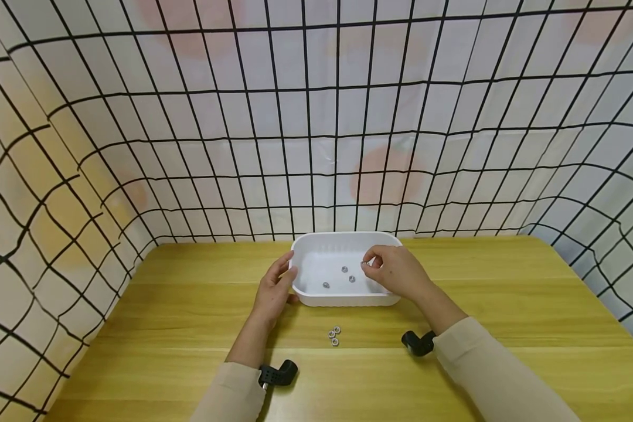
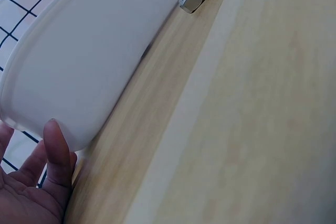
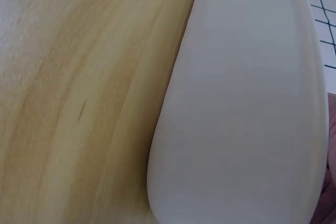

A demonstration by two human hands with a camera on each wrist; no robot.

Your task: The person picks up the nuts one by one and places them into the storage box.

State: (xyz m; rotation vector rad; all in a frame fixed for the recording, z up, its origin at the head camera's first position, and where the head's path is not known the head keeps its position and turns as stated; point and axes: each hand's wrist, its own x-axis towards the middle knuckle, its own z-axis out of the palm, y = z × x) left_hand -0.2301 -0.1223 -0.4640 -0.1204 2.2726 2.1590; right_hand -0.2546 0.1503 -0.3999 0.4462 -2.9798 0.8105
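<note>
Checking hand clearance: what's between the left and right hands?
Three metal nuts, on the floor of the white tray, lie between left hand and right hand; the head view shows this.

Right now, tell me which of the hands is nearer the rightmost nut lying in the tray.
Right. The right hand is over the tray, just right of that nut; the left hand is farther away, at the tray's left end.

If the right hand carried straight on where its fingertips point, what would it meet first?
Probably the floor of the white tray, though possibly a loose hex nut lying there; how high the right hand hovers is unclear.
</note>
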